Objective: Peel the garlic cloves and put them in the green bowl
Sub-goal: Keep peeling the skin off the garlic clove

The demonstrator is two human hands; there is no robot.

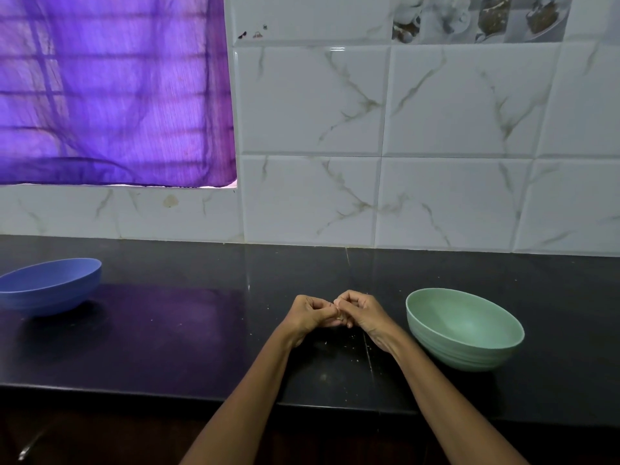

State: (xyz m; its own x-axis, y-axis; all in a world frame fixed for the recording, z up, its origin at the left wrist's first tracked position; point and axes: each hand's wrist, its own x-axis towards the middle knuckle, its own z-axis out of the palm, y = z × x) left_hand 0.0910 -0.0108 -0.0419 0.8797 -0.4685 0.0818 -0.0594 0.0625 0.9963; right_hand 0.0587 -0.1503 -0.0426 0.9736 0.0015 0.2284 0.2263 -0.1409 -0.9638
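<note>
Two bare forearms reach from the bottom edge over the front lip of a glossy black stone counter (167, 330), which shows a thin seam and a scatter of pale papery flecks below the wrists. Left hand (310, 313) and right hand (364, 315) meet knuckle to knuckle above the counter, fingers curled inward and pressed together, their tips pinching a garlic clove (339, 317) between them. Only a small pale sliver of the clove shows between the fingertips, so its long axis and which way it points cannot be told. Just to the right of the right hand's fingers sits the green bowl (469, 350), a matte, round, deep bowl with faint horizontal ribs on its outer wall, its visible inside bare. Well to the left of the left hand's fingers stands a blue bowl (50, 290) of the same ribbed shape. Beyond the fingertips rises a wall of glossy white marble-veined tiles (436, 146), with a sheer purple curtain (110, 88) up and to the left.
</note>
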